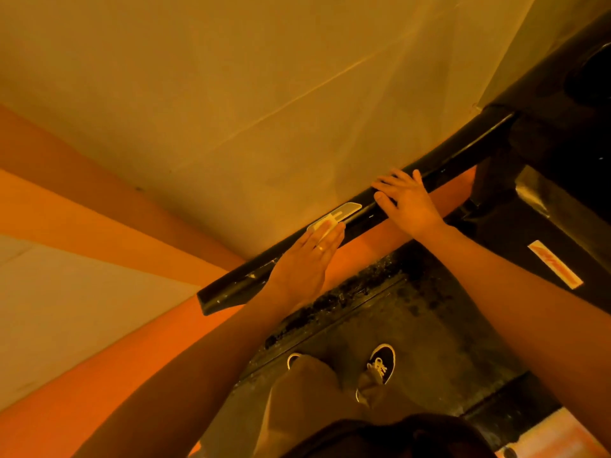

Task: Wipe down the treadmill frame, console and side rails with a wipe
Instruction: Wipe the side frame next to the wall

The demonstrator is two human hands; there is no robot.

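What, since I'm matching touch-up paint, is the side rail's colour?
Black with pale flecks; the side rail shows best in the head view.

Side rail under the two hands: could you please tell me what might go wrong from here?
The left hand presses the wipe with flat fingers only, so it could slip off the narrow side rail. The wipe might also snag on the pale plate just ahead.
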